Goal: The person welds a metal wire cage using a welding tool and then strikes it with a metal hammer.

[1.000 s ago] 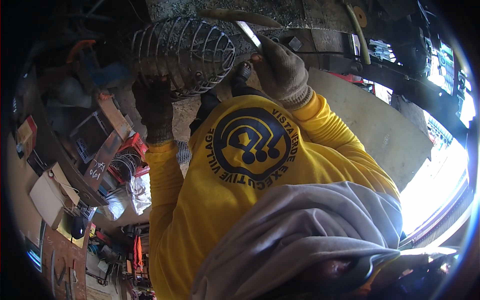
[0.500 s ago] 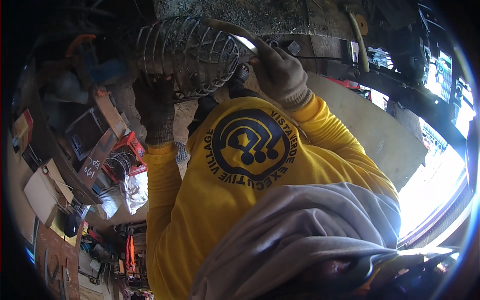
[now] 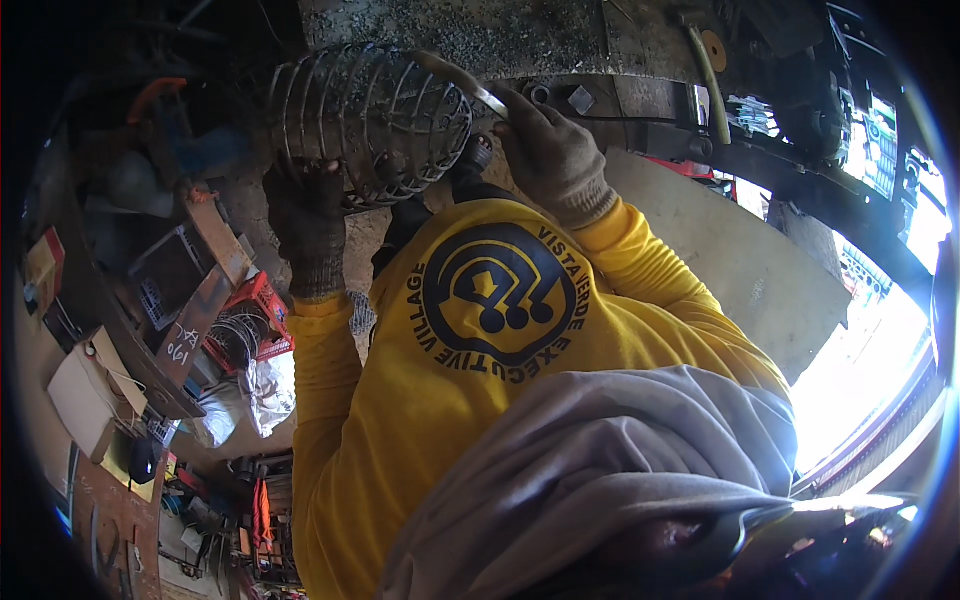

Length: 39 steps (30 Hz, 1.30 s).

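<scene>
A barrel-shaped cage of curved metal bars [image 3: 372,120] lies on its side at the near edge of a dark workbench [image 3: 540,45]. My left hand [image 3: 308,215], in a dark knitted glove, is closed on the cage's lower left bars; the fingertips are partly lost in shadow. Across the cage's upper right end runs a curved, flat strip [image 3: 455,76], dull with a bright end. My gloved right hand [image 3: 553,160] is closed around that bright end. Whether the strip is joined to the cage, I cannot tell.
Dark grit covers the bench top. To the right lie a hammer with a wooden handle [image 3: 712,88], an orange disc [image 3: 714,48] and a small metal block [image 3: 581,99]. A pale board [image 3: 730,235] leans right of me. At left stand a red crate [image 3: 268,312] of wire and cluttered shelves.
My right hand and the strip have shifted slightly down and left. The cage has moved a little left with my left hand still on it.
</scene>
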### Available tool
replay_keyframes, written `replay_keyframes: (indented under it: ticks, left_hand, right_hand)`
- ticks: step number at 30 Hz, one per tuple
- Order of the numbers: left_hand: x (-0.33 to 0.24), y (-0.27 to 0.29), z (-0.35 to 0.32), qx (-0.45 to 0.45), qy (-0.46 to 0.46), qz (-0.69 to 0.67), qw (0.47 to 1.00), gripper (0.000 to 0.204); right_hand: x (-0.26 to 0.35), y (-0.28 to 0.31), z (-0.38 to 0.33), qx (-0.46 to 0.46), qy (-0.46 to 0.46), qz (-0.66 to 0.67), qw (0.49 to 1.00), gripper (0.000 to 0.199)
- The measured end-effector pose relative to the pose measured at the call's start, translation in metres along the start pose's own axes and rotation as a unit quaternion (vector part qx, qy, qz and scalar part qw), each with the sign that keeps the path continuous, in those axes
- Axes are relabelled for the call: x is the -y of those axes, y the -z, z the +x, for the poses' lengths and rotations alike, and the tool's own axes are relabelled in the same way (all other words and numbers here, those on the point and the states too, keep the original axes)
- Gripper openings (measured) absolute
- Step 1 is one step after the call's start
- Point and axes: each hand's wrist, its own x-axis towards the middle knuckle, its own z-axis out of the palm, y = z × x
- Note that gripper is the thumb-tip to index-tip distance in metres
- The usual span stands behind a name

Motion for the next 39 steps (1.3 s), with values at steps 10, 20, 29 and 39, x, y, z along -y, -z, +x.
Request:
replay_keyframes:
  ticks: [10,20,29,39]
  left_hand:
    - [-0.001,-0.01,-0.007,0.087,-0.219,0.388,0.891,0.026]
    - [-0.011,-0.02,-0.017,0.07,-0.23,0.514,0.823,0.029]
    - [0.014,0.024,0.001,0.063,-0.234,0.267,0.933,0.039]
    - [-0.026,-0.018,-0.03,0.069,-0.388,0.615,0.682,0.113]
  right_hand:
    - [-0.012,-0.003,-0.004,-0.029,0.043,-0.03,0.998,0.055]
    - [-0.019,-0.004,-0.009,-0.086,0.0,0.037,0.996,0.042]
    - [-0.037,0.005,-0.025,-0.104,-0.31,0.374,0.868,0.027]
    - [-0.063,-0.006,-0.054,-0.086,-0.313,0.344,0.881,0.038]
